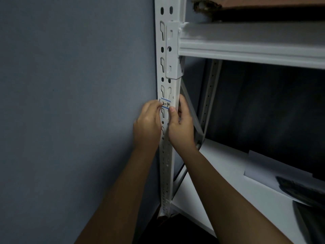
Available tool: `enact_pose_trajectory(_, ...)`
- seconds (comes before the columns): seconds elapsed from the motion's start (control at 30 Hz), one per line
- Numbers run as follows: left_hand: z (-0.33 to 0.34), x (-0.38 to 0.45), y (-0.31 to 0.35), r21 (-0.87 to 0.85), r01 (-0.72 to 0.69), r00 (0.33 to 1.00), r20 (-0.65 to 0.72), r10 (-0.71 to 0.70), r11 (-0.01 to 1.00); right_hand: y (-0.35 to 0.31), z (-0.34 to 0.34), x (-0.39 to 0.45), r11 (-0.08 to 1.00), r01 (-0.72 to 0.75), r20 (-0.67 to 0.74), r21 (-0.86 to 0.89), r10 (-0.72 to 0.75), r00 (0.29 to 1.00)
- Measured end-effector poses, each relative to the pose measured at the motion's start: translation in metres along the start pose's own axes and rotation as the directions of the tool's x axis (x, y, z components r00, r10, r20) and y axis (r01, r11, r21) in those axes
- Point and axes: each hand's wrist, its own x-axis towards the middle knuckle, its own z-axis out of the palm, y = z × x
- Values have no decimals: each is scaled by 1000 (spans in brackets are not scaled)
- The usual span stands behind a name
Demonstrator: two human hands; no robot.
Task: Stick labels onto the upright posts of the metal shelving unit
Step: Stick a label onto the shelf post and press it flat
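Pinching the label [165, 103] at its two side edges, the left hand [147, 123] and right hand [181, 124] hold it against the front upright post [168, 85], below the shelf beam [246, 48]. Uneven pressure could leave it crooked or creased over the slots.

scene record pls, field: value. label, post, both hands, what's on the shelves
label: white label, blue lines top and bottom, handwritten "2-4", on the front of the post
post: white slotted upright post, beside a grey-blue wall
left hand: left hand, fingertips at the label's left edge
right hand: right hand, thumb at the label's lower right corner, fingers round the post
upper shelf: cardboard box
lower shelf: white sheets
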Motion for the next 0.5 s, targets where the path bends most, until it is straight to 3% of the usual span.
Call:
enact_pose_trajectory(0.13, -1, 8, 7, -45, 91, 995, -21, -92, 995, -1, -6, 2, 1000, -6, 50, 17, 5, 999)
enact_pose_trajectory(0.5, 0, 9, 5, 50, 9, 1000, 13, -9, 999, 0, -1, 0, 1000, -11, 3, 22, 10, 1000)
